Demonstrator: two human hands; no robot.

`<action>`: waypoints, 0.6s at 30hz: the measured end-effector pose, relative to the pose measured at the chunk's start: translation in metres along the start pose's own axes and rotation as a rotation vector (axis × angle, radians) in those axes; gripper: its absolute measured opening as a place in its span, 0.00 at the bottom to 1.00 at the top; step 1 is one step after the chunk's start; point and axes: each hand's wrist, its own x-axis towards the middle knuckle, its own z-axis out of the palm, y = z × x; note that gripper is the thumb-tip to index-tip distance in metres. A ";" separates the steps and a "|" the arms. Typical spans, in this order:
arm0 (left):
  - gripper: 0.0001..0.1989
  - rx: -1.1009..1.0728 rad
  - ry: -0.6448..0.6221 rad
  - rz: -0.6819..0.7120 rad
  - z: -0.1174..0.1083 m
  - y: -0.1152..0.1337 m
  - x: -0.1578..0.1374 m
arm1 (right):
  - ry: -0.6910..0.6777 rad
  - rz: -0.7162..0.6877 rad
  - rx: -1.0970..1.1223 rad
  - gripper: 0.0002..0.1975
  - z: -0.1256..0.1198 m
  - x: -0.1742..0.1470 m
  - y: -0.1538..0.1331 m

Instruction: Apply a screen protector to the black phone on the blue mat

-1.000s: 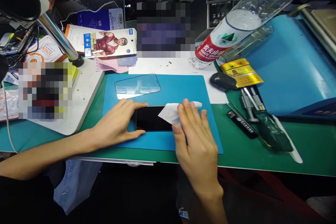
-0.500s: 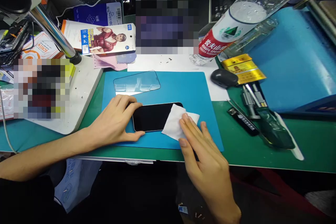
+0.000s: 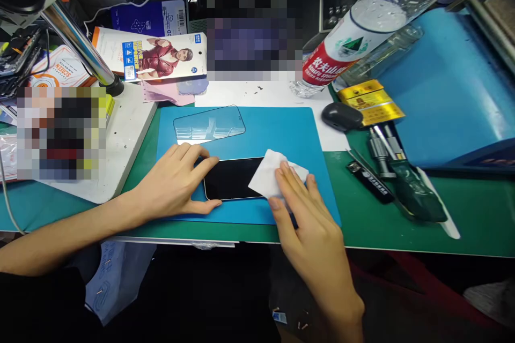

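Observation:
A black smartphone [image 3: 231, 178] lies flat, screen up, on a blue mat [image 3: 281, 123]. My left hand [image 3: 179, 179] grips its left end, thumb at the near edge and fingers at the far edge. Over the phone's right end is a white wipe [image 3: 265, 174], pressed down under the fingers of my right hand [image 3: 308, 220]. The wipe and fingers hide that end of the phone. Behind the phone, a clear screen protector with a dark rim [image 3: 210, 123] rests on the mat, touched by neither hand.
A water bottle [image 3: 341, 45] leans at the back right, near a black mouse [image 3: 341, 117] and a gold packet [image 3: 370, 102]. A black lighter [image 3: 370, 182] and a green-handled tool [image 3: 418, 193] lie further right. At left are a lamp pole [image 3: 78, 45] and its white base [image 3: 129, 128].
My right hand and the wipe have shifted slightly up and left in the picture; the wipe is folded a little differently. My left hand keeps its place on the phone.

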 end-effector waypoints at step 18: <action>0.38 -0.122 -0.023 -0.049 0.003 -0.004 -0.001 | 0.095 -0.101 -0.201 0.37 0.004 -0.039 -0.011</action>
